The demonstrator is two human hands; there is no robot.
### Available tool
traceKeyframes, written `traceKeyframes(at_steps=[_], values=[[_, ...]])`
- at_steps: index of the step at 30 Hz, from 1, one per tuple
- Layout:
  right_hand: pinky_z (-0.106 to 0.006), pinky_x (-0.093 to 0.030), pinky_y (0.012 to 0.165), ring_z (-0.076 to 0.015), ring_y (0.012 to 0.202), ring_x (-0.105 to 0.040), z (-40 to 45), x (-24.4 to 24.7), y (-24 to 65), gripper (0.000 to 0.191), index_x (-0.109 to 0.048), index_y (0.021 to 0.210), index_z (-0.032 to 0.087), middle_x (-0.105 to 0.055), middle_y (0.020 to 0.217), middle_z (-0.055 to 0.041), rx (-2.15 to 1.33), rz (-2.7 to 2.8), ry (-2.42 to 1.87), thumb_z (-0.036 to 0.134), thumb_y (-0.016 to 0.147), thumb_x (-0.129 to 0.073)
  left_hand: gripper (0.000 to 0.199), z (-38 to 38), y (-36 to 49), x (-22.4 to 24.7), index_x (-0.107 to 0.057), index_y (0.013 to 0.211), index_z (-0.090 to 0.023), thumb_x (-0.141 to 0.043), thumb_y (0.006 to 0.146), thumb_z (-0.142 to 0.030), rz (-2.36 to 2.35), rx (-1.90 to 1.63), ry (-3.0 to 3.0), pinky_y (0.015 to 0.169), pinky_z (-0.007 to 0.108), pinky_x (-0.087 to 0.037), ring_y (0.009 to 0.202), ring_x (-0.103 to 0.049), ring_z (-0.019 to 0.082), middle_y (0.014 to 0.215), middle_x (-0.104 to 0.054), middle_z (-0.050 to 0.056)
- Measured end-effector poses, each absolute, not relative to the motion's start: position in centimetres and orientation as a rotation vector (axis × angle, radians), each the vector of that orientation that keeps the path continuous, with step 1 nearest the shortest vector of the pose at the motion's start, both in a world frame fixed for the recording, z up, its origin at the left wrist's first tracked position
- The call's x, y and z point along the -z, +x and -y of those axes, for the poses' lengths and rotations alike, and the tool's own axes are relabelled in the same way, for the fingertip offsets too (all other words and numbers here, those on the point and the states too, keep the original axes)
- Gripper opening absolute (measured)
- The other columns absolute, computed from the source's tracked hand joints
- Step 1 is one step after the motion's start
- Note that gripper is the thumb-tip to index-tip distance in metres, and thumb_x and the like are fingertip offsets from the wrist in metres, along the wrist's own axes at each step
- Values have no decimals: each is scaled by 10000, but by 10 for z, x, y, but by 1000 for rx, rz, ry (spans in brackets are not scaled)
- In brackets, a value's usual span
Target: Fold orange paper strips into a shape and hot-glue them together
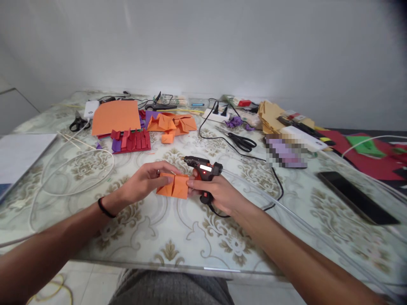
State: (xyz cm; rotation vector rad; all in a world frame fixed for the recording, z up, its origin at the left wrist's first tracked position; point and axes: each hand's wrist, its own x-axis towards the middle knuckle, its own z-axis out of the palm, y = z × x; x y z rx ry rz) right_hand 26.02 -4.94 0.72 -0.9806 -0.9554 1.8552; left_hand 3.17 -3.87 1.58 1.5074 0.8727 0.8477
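A folded orange paper piece (180, 187) is held between both hands above the near middle of the table. My left hand (146, 180) grips its left side, thumb on the front face. The thumb of my right hand (211, 188) presses on the paper's right edge. Beside that hand stands a black glue gun (203, 167) with a small red light, its nozzle pointing left; its handle is close behind the right fingers, which are partly hidden. A vertical fold line runs down the paper's middle.
Orange sheets (116, 116), folded red papers (135, 140) and folded orange pieces (171, 123) lie behind. Black scissors (242, 142), a power strip (216, 115) and cables are at the back. On the right are a dark phone (356, 197), a blurred-out phone and red paper (359, 159).
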Motion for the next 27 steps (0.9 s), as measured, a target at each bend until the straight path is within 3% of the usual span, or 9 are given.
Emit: traceKeyframes(at_steps=[6,12,16,20,24,27], values=[[-321,-618,720,-151,695,-686,50,-7,262,379,-658,791,170,-687,775,6,-1848,936,-961,258,582,-962,169,39,32,-17,-802,941,-185,-668,892,-273,-993,-823,1585,604,264,-447,647,-571,140,761,-710,37],[-386,-631,831,-177,785,-702,49,-8,263,390,-662,809,181,-679,811,2,-1870,940,-923,255,582,-970,266,38,32,-17,-807,902,-201,-586,944,-342,-998,-883,1578,781,303,-512,890,-672,208,933,-769,68],[-384,-621,812,-181,770,-702,49,-8,260,402,-622,796,196,-669,786,14,-1849,992,-921,337,620,-955,361,42,35,-26,-798,887,-181,-555,963,-437,-1088,-841,1740,705,288,-502,818,-655,202,856,-757,60],[-320,-563,752,-163,749,-653,51,-5,258,373,-622,767,193,-644,762,20,-1748,1179,-992,403,670,-915,328,50,40,-28,-777,913,-164,-613,942,-447,-1019,-777,1779,635,276,-501,764,-657,198,830,-750,66],[-285,-447,660,-148,695,-563,52,0,262,323,-624,775,193,-612,741,23,-1538,1454,-1161,447,765,-824,279,51,42,-21,-741,1047,-179,-667,913,-412,-968,-796,1680,606,264,-509,749,-673,187,880,-751,74],[-286,-396,645,-153,700,-528,53,-2,264,307,-627,814,203,-598,757,23,-1419,1595,-1219,484,819,-751,388,48,42,-19,-652,1222,-199,-706,879,-372,-991,-790,1569,584,249,-507,701,-664,165,869,-740,51]])
